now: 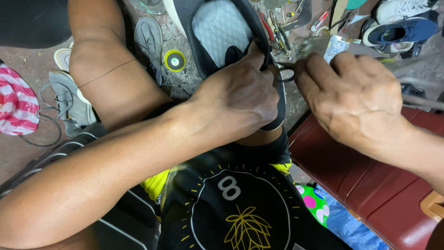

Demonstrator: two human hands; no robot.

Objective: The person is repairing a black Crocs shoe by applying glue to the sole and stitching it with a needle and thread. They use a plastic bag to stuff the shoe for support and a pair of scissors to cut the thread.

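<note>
A black shoe (222,32) with a grey patterned sole lies sole-up across my lap and knee. My left hand (238,99) grips its black edge, thumb pressed against the rim. My right hand (356,97) is closed beside it at the shoe's right edge, pinching a thin dark thread or loop (284,74) that runs to the shoe; any tool inside the fingers is hidden.
A dark red stool or box (370,180) stands at right. On the floor lie grey insoles (149,39), a yellow tape roll (175,60), scissors and tools (280,32), a blue shoe (402,32), a white shoe (402,9) and a pink striped bag (16,104).
</note>
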